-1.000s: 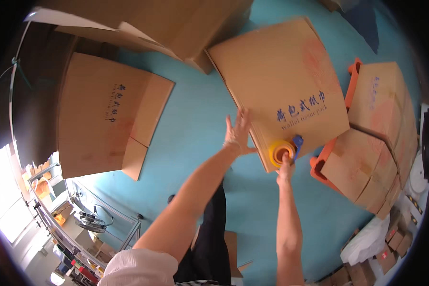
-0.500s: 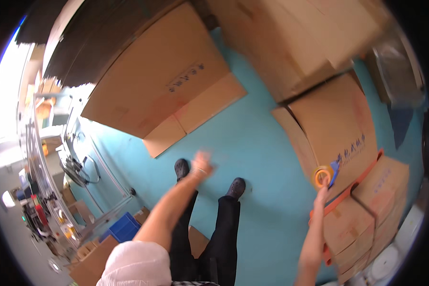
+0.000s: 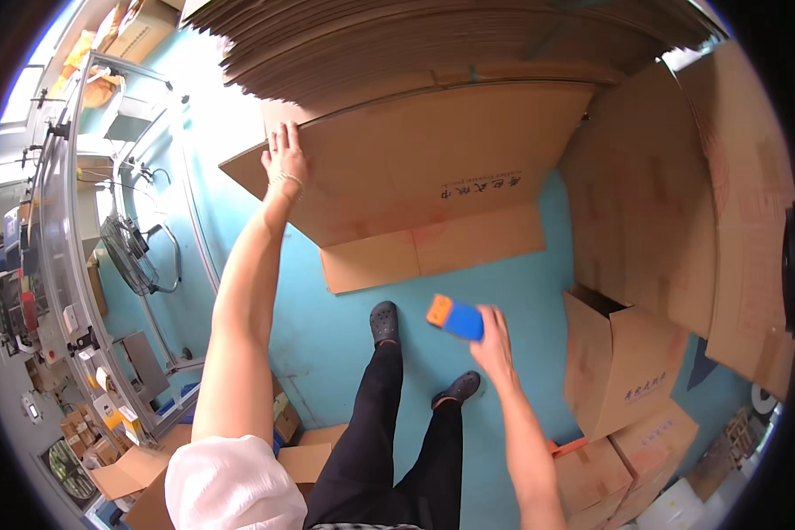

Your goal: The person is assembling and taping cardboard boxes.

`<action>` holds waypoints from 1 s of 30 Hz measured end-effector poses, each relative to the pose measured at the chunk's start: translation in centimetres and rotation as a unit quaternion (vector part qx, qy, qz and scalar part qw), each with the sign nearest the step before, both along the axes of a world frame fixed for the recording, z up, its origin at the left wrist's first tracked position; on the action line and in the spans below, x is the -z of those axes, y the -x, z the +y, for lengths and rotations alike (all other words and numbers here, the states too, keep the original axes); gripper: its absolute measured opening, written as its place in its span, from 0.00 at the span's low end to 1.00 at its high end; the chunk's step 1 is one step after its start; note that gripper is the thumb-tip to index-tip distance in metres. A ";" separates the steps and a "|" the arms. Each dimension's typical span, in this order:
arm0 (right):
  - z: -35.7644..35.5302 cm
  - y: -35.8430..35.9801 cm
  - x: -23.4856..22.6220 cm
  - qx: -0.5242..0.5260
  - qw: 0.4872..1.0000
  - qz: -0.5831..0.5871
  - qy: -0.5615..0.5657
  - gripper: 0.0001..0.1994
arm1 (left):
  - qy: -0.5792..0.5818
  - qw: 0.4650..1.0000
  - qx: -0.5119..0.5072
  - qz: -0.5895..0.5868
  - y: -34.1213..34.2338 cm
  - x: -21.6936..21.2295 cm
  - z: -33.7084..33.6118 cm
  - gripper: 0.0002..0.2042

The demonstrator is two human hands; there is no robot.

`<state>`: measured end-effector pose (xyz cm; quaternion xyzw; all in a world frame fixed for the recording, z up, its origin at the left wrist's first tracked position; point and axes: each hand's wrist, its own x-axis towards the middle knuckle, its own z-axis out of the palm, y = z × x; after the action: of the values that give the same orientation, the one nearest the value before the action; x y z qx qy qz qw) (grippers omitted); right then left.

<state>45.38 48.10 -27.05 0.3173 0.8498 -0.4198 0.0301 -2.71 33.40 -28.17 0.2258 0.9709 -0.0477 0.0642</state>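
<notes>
My left hand (image 3: 284, 163) reaches forward to the upper left corner of a large flattened cardboard carton (image 3: 389, 168). Its fingers are stretched out and lie over the carton's edge. The carton leans against a thick stack of flat cardboard sheets (image 3: 397, 49), its lower flaps on the floor. In my right hand (image 3: 495, 344), closed around it, is a blue and orange tape dispenser (image 3: 457, 318), slightly blurred. It is held in the air above the floor, in front of my feet, apart from the carton.
Tall cardboard cartons (image 3: 640, 185) stand at the right, with a smaller open-topped carton (image 3: 623, 362) nearer me. Strapped boxes (image 3: 649, 455) sit at the lower right. On the left are a metal frame (image 3: 84, 230) and a floor fan (image 3: 132, 252). My feet stand on blue-green floor (image 3: 495, 283).
My view has turned rightward. My left hand has moved from above my feet forward onto the carton's corner. My right hand has brought the tape dispenser from the right-hand boxes toward the middle.
</notes>
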 end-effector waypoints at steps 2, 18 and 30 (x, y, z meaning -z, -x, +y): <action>0.0 10.0 -2.6 -0.082 0.993 0.033 -0.074 0.28 | -0.116 0.988 0.065 0.073 -0.8 0.3 -2.3 0.43; -0.9 20.7 -7.0 -0.341 0.891 0.036 -0.298 0.15 | -0.041 0.985 0.105 -0.131 -2.7 -9.7 -10.2 0.24; -5.9 1.2 -24.2 -0.352 0.898 0.130 -0.231 0.15 | -0.183 0.971 0.129 0.089 -9.4 -22.6 -8.9 0.17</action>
<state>44.21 42.21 -2.86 -0.0622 0.9755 -0.2109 -0.0088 6.73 24.49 -5.53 0.3519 0.9276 0.1027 -0.0714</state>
